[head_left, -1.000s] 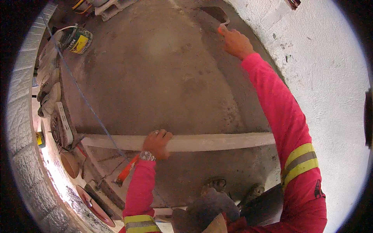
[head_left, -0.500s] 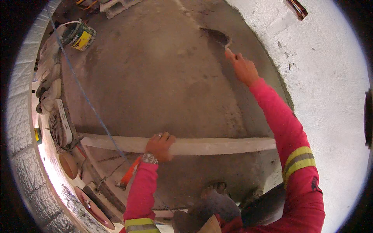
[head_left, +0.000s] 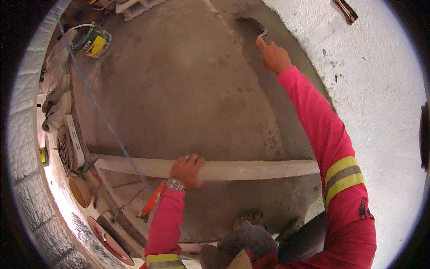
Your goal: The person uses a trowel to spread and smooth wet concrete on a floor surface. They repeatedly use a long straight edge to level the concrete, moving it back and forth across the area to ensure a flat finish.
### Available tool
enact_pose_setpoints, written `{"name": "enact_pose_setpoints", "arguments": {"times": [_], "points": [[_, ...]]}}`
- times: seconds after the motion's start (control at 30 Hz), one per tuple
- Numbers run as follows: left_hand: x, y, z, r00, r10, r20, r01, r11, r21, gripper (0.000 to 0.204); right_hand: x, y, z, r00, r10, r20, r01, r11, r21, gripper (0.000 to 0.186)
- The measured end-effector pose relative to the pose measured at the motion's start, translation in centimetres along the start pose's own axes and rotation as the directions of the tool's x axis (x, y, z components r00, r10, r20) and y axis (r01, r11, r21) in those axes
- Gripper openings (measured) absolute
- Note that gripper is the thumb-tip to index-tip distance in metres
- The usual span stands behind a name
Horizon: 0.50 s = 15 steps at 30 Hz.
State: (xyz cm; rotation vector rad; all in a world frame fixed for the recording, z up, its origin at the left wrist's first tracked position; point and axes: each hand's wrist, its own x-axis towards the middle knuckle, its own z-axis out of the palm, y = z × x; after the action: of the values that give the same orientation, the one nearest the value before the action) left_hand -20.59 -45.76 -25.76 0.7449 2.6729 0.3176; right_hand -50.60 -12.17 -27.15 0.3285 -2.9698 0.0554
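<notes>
My right hand [head_left: 275, 58] is stretched far out, closed round the handle of a trowel [head_left: 249, 22]. The dark trowel blade lies against the brown-grey mortar surface [head_left: 192, 89], close to the white wall. My left hand [head_left: 187, 171], with a watch at the wrist, has its fingers curled over a long pale straightedge [head_left: 260, 170]. This bar crosses the surface from left to right in front of me. An orange-handled tool [head_left: 153, 201] lies beside my left forearm; its far end is partly hidden.
A black bucket with a yellow label [head_left: 97, 45] stands at the far left. A blue string [head_left: 101, 110] runs slantwise across the left side. The rough white wall [head_left: 376, 89] borders the right. Silvery quilted sheeting [head_left: 29, 148] lines the left, with boards and pipes beside it.
My right hand and the trowel have moved a little farther away from me and slightly left. My left hand has shifted only slightly, still on the straightedge.
</notes>
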Motion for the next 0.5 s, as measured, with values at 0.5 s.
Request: {"name": "enact_pose_setpoints", "arguments": {"times": [0.5], "points": [[-0.1, -0.4, 1.0, 1.000, 0.001, -0.006, -0.001, 1.000, 0.028, 0.060, 0.6, 0.8, 0.2, 0.997, 0.073, -0.020, -0.071, 0.993, 0.093, 0.035]]}}
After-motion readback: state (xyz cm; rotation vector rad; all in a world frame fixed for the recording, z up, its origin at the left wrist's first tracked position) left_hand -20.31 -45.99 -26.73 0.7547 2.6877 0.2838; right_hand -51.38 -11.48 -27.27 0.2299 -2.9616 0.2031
